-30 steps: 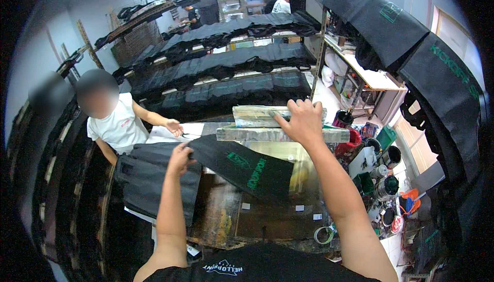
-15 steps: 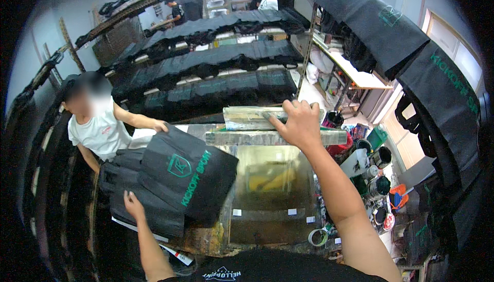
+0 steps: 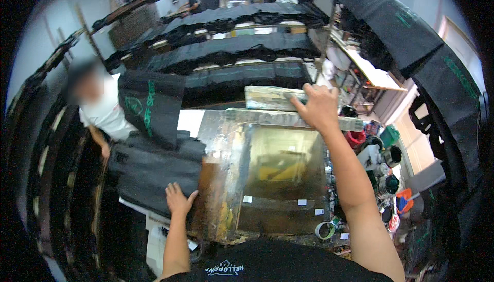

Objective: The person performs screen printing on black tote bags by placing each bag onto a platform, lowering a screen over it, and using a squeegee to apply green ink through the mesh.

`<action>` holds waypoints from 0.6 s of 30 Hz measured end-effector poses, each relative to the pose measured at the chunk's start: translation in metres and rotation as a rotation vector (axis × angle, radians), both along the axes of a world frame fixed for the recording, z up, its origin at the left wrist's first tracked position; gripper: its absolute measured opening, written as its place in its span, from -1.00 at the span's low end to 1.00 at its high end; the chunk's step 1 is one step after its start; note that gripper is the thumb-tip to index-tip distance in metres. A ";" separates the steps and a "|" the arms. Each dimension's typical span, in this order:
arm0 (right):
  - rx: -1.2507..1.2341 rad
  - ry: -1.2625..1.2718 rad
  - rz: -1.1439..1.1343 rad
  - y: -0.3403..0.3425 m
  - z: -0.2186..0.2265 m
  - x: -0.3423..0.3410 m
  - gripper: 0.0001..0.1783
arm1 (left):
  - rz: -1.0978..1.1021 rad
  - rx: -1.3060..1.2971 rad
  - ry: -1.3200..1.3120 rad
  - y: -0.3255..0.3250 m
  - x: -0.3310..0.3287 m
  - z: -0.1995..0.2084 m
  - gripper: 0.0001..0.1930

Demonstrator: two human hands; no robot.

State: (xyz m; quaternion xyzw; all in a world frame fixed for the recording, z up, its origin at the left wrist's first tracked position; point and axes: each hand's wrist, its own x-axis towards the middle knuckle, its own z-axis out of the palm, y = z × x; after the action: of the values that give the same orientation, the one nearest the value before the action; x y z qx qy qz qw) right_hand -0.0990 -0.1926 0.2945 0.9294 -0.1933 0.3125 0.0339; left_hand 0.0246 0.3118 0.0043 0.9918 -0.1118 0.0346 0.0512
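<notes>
My left hand (image 3: 178, 199) lies with fingers spread on a stack of black fabric bags (image 3: 154, 171) at the left of the work table. My right hand (image 3: 318, 108) is closed over a paint-stained wooden squeegee (image 3: 270, 98), its thumb on the near face. Just below it runs the wooden edge of a raised printing-screen frame (image 3: 288, 119), partly behind my wrist. Under the frame is a shiny printing board (image 3: 283, 164) with a yellowish reflection. Across the stack, a co-worker (image 3: 105, 110) is beside a lifted black bag (image 3: 154, 102) with green print, whose holding hand is hidden.
Paint pots (image 3: 387, 183), a green container (image 3: 389, 134) and an orange-and-blue tool (image 3: 405, 201) crowd the table's right side. A tape roll (image 3: 325, 229) lies near me. Racks of black bags (image 3: 247, 45) stand behind; more bags hang at right (image 3: 391, 22). Two people work far back.
The printed bag has gone from over the stack up and away toward the co-worker. My left hand now rests on the stack. My right hand keeps its grip; the whole view has shifted.
</notes>
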 end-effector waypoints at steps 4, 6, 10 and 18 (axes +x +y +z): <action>-0.061 -0.098 0.002 -0.009 -0.011 -0.004 -0.42 | -0.072 0.088 -0.120 -0.025 0.007 0.021 -0.01; -0.059 -0.064 -0.022 -0.006 -0.008 -0.008 -0.43 | -0.042 0.132 0.002 -0.021 0.014 0.017 -0.16; -0.112 -0.044 -0.038 -0.006 -0.019 -0.008 -0.37 | -0.079 0.203 0.089 -0.043 0.020 0.023 -0.51; -0.058 -0.050 0.010 -0.005 -0.009 -0.008 -0.30 | -0.077 0.339 -0.066 -0.023 0.064 0.019 -0.80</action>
State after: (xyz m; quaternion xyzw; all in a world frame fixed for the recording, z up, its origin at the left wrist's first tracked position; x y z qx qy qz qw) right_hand -0.1075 -0.1972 0.2852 0.9209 -0.1803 0.3414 0.0546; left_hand 0.0882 0.2890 0.0229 0.9795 -0.1555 0.0460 -0.1193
